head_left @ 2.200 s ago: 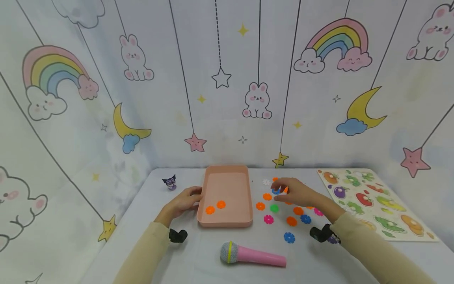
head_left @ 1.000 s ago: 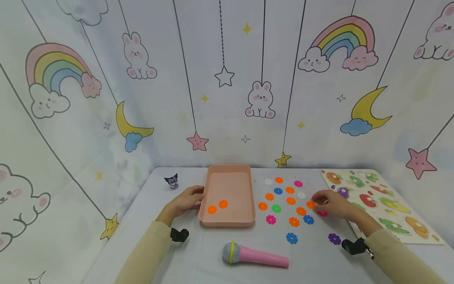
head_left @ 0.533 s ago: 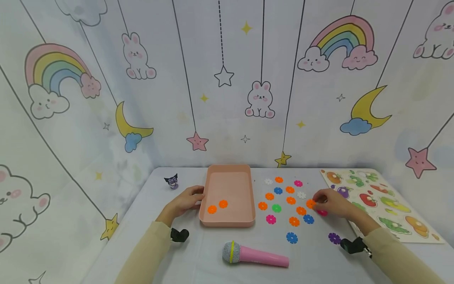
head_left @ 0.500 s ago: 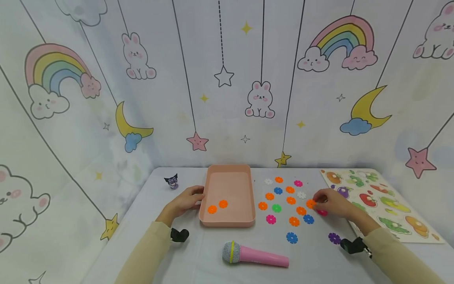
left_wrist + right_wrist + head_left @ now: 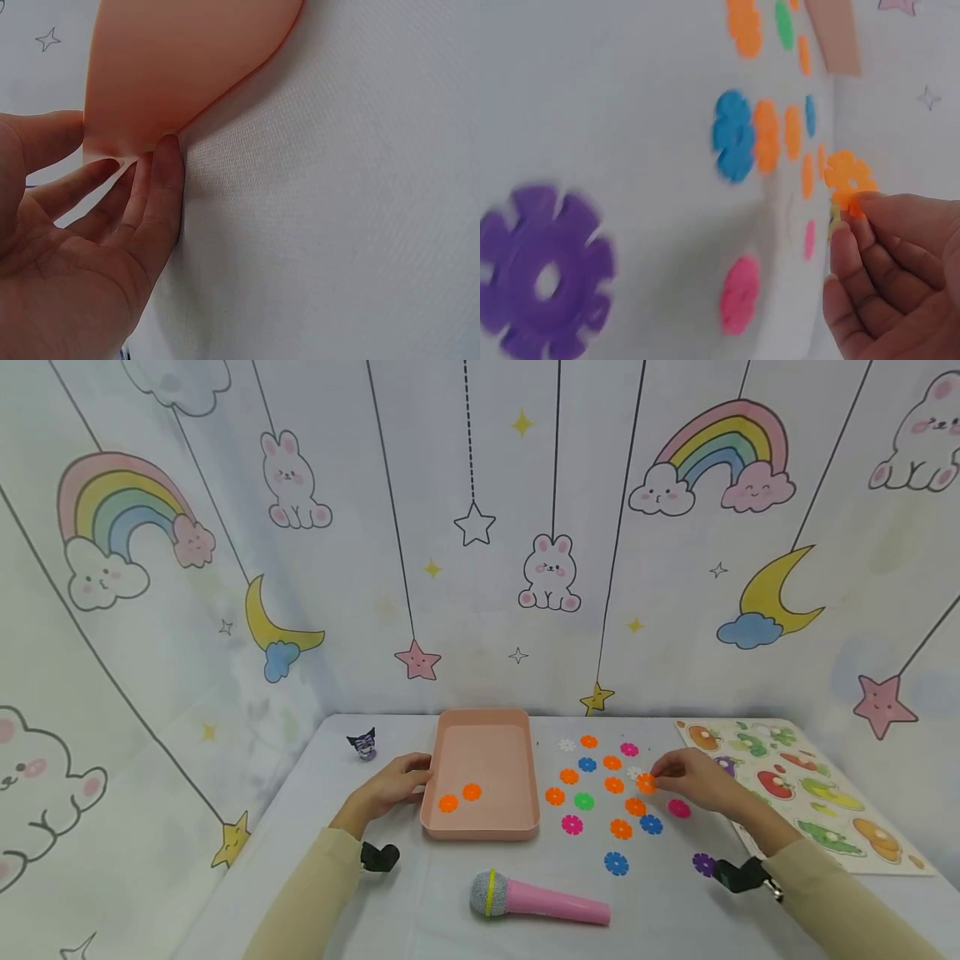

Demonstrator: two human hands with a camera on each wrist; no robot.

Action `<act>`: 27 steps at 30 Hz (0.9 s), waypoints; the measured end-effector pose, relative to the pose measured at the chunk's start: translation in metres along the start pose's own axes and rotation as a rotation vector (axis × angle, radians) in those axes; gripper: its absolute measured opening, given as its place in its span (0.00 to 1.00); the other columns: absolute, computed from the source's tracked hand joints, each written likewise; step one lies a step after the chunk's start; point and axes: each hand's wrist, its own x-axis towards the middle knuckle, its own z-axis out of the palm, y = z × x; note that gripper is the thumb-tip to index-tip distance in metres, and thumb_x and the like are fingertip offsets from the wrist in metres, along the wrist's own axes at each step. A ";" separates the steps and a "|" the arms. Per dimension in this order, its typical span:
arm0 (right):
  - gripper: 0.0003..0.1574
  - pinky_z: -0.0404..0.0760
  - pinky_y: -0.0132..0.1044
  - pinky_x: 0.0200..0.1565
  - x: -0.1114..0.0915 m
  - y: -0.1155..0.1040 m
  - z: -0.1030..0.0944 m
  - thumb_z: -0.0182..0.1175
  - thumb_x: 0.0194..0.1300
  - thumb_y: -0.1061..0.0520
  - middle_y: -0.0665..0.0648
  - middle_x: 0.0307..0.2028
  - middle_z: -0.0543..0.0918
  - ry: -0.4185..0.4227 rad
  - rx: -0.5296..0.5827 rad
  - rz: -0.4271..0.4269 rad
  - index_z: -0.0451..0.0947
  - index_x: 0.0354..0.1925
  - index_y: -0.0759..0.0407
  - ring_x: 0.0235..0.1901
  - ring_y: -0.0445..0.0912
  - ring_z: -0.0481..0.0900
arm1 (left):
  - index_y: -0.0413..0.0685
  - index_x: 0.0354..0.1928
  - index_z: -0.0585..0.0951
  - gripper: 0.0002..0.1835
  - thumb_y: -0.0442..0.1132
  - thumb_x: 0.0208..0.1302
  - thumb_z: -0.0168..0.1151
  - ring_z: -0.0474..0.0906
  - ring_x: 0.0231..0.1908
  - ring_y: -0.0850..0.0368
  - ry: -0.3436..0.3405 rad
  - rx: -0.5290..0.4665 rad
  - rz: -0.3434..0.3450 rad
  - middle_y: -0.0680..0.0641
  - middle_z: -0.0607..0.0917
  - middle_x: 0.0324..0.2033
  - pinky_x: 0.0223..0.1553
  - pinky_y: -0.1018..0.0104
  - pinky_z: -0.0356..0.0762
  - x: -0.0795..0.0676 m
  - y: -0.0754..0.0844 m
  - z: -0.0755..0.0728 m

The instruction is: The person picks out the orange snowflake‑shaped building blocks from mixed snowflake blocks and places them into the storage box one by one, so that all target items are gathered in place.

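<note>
At the left side of the pink tray (image 5: 480,835), my left hand (image 5: 392,783) holds the tray's wall, with the thumb at the rim and the fingertips low by the table, as the left wrist view shows. Two orange notched discs (image 5: 472,792) lie inside the tray. My right hand (image 5: 693,778) pinches another orange flower-shaped notched disc (image 5: 847,180) between thumb and fingers, raised off the cloth. Below and around it lie several loose notched discs, among them a pink disc (image 5: 678,808), a blue disc (image 5: 651,824) and a purple disc (image 5: 544,274).
A pink toy microphone (image 5: 540,897) lies in front of the tray. A small dark figurine (image 5: 363,744) stands at the back left. Under my right forearm extends a board with vegetable pictures (image 5: 817,793). A patterned curtain (image 5: 480,610) hangs behind the table.
My right hand first moved right to an orange disc among the loose ones, then lifted it and shifted slightly left. My left hand stays at the tray.
</note>
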 end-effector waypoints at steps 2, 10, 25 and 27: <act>0.12 0.84 0.30 0.43 0.004 -0.009 0.003 0.66 0.70 0.56 0.54 0.40 0.86 -0.007 0.024 0.002 0.83 0.47 0.62 0.42 0.48 0.81 | 0.36 0.73 0.67 0.26 0.37 0.78 0.51 0.74 0.64 0.40 0.001 0.000 -0.004 0.36 0.70 0.70 0.63 0.47 0.77 -0.001 0.000 0.000; 0.12 0.85 0.36 0.47 0.023 -0.048 0.015 0.65 0.70 0.58 0.54 0.40 0.86 -0.045 0.089 -0.042 0.83 0.47 0.65 0.42 0.50 0.83 | 0.37 0.74 0.66 0.26 0.38 0.79 0.51 0.74 0.65 0.41 0.021 0.015 -0.021 0.37 0.70 0.70 0.63 0.46 0.77 0.000 0.001 0.001; 0.07 0.84 0.40 0.47 0.043 -0.104 0.051 0.65 0.69 0.59 0.53 0.38 0.86 -0.125 0.162 -0.112 0.84 0.43 0.62 0.43 0.56 0.83 | 0.38 0.74 0.65 0.27 0.38 0.79 0.51 0.73 0.65 0.40 0.011 0.022 -0.026 0.37 0.70 0.70 0.63 0.47 0.77 0.002 0.001 0.000; 0.06 0.84 0.39 0.47 0.046 -0.109 0.055 0.66 0.69 0.59 0.53 0.38 0.86 -0.137 0.173 -0.128 0.84 0.42 0.61 0.43 0.58 0.83 | 0.38 0.74 0.65 0.27 0.39 0.79 0.52 0.73 0.65 0.40 0.010 0.019 -0.028 0.37 0.70 0.70 0.63 0.47 0.77 0.002 0.001 0.000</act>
